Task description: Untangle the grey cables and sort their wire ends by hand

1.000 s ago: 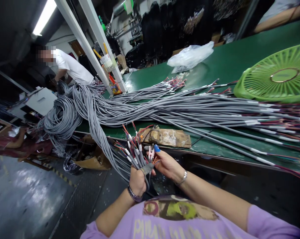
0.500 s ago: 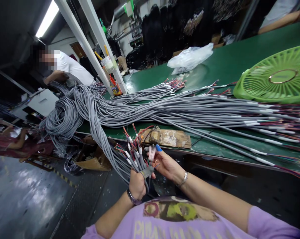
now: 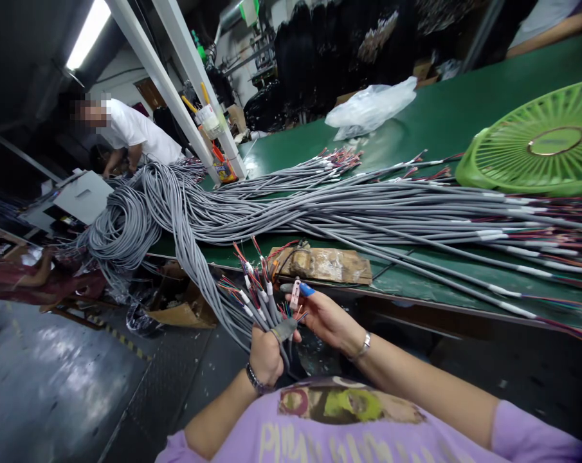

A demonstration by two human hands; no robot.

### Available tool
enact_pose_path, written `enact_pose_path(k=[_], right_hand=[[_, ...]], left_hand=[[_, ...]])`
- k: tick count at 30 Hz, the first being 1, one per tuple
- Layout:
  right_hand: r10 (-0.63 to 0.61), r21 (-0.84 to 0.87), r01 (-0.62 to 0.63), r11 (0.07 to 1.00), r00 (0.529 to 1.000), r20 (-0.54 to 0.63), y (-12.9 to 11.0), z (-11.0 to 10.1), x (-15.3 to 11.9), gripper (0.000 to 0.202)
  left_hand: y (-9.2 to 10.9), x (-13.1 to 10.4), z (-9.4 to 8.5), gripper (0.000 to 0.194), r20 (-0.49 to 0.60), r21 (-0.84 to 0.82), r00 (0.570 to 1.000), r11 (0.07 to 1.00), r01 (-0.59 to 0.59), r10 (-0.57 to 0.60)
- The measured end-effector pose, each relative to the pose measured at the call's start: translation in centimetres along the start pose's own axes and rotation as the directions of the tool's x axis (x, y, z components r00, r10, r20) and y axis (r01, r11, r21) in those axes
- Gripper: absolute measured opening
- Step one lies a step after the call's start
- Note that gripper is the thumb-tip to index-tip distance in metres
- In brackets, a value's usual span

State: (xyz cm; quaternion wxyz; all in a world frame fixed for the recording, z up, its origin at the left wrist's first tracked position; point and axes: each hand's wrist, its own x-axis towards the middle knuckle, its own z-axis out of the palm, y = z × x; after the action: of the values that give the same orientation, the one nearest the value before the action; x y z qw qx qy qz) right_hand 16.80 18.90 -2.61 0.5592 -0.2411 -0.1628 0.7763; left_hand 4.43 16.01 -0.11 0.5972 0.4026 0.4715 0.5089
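Observation:
My left hand (image 3: 266,357) is closed round a bundle of grey cables (image 3: 272,314), its thumb in a grey cover. White-banded cable ends with thin coloured wires (image 3: 253,269) fan out above this fist. Beside it, my right hand (image 3: 327,320) pinches a small pinkish-white piece (image 3: 295,294) between covered fingertips, one of them blue. Its exact kind is too small to tell. A few thin wires (image 3: 298,315) show just below that piece, close to both hands.
Many long grey cables (image 3: 368,209) lie across the green table (image 3: 445,122). Behind my hands is a wooden board (image 3: 341,265) with a block on it. A green fan (image 3: 536,145), a plastic bag (image 3: 372,108) and white posts (image 3: 194,83) stand beyond. Another person (image 3: 139,132) works at left.
The pinkish-white piece has turned so that its face shows more plainly. My left hand keeps its grip on the bundle. The person at far left has raised up slightly and shifted their arms.

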Motion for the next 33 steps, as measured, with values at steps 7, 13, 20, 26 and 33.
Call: enact_pose_path(k=[7,13,20,26,33], right_hand=[[-0.17,-0.287,0.13,0.949,0.978,-0.118,-0.1,0.1,0.1,0.034],[-0.198,-0.32,0.174,0.931,0.979,-0.044,0.3,-0.1,0.5,0.043],[-0.062,-0.005,0.062,0.998,0.997,-0.036,0.4,0.2,1.1,0.032],[-0.033,0.037,0.034,0.999,0.998,-0.052,0.6,0.4,0.9,0.035],[0.067,0.064,-0.067,0.996,0.998,-0.006,0.2,0.1,0.4,0.032]], left_hand=[[0.0,0.3,0.0,0.021,0.018,0.004,1.0,1.0,0.003,-0.003],[-0.1,0.2,0.0,0.017,0.01,-0.02,1.0,1.0,0.012,-0.012],[-0.4,0.3,-0.1,0.021,0.0,0.011,1.0,1.0,0.009,-0.009],[-0.4,0.2,0.0,0.016,-0.019,-0.001,0.999,1.0,0.026,-0.026],[-0.4,-0.7,-1.0,0.023,-0.024,0.027,1.0,1.0,-0.002,0.003]])
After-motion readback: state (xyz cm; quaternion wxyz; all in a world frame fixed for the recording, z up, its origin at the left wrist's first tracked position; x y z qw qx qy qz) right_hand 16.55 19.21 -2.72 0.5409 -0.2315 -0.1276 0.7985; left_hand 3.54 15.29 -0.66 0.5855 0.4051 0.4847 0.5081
